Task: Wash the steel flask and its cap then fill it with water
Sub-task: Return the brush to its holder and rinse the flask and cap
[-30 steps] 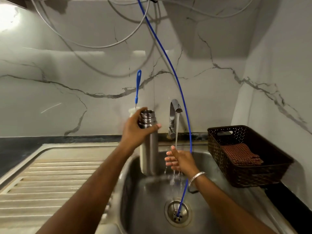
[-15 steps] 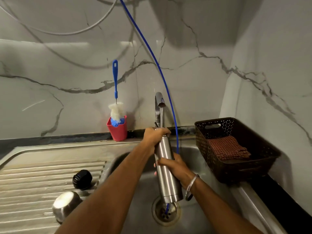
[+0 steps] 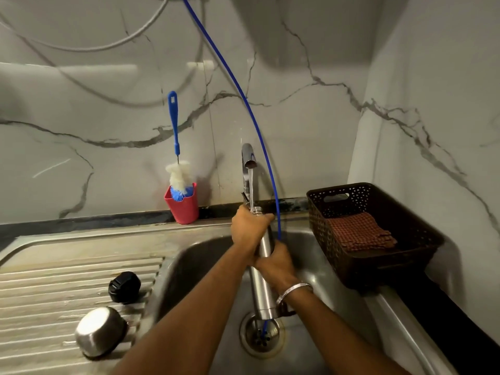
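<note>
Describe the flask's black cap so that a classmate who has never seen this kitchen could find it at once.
Start at the ribbed steel draining board left of the sink basin. Two loose things lie near its inner edge. The black faceted plastic screw cap is the farther one, dark and matt, unlike the shiny steel cup lying nearer the camera.

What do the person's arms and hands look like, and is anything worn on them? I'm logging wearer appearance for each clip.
Both forearms are bare, with no sleeves in view and no gloves on the left hand or the right hand. The only thing worn is a plain silver metal bangle around the right wrist. No rings or watch can be made out.
</note>
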